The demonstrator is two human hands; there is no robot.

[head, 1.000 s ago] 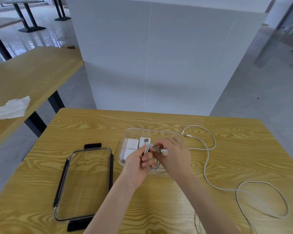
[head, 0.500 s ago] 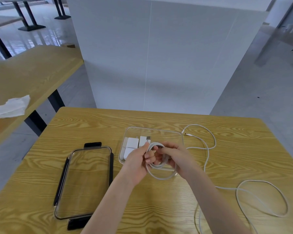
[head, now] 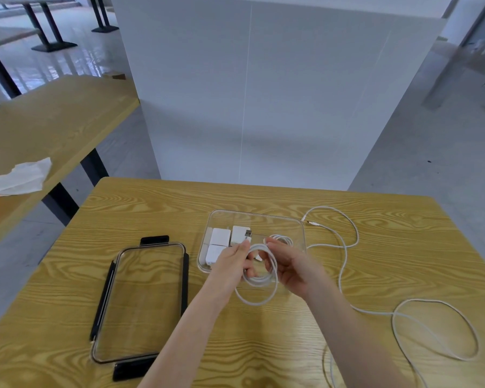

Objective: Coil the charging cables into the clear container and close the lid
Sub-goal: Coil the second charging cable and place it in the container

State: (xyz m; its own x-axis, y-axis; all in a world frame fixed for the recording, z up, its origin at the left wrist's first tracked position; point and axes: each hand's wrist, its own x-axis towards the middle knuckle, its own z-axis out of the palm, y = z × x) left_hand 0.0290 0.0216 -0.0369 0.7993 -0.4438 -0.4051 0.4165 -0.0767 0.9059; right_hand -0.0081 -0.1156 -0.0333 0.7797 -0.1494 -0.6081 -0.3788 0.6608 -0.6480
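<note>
A white charging cable [head: 259, 282] hangs in a few loops between my hands, just in front of the clear container [head: 277, 218]. My left hand [head: 231, 261] pinches the coil at its top left. My right hand [head: 294, 268] holds the coil's right side with fingers curled round it. The cable's loose length [head: 437, 329] trails right across the wooden table [head: 151, 208] in a big loop, and its far plug [head: 310, 222] lies by the container's right rim. Inside the container sit white charger blocks [head: 221, 238] and a small coiled cable [head: 282, 238].
The clear lid [head: 149, 301] with black clasps lies flat on the table, left of the container. A white partition [head: 263, 93] stands behind the table. A second wooden table [head: 48, 127] at the left carries a crumpled white tissue [head: 21, 176].
The coil has grown from a tight bundle into wider loops. My right hand has shifted down and right, drawing in more cable, and the loose length on the table has shifted.
</note>
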